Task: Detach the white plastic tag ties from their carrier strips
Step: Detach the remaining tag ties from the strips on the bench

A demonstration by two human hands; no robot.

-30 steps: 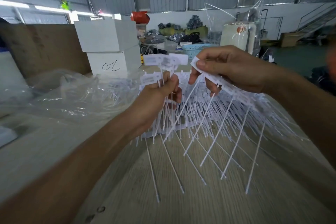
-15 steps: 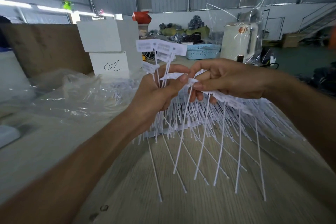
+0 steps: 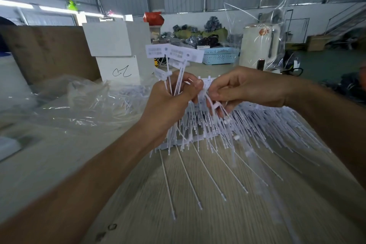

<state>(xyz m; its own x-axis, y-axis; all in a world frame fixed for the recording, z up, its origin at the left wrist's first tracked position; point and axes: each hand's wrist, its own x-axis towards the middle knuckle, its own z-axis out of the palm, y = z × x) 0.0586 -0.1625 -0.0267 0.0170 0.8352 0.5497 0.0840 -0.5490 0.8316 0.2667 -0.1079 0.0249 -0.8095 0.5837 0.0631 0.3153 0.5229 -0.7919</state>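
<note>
Head view — left hand [image 3: 170,103] gripping detached tag ties [image 3: 175,55] upright, right hand [image 3: 243,90] pinching carrier strip [image 3: 210,93] alongside — ties hanging benchward.

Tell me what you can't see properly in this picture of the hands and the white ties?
- Print on the tags, head view: blurred, unreadable.
- Where the right hand pinches the strip: fingers cover it, so whether a tie is breaking off is unclear.
- How many ties the left hand grips: its fingers hide their stems.
- The pile on the table: its far part is hidden behind the right forearm.
</note>
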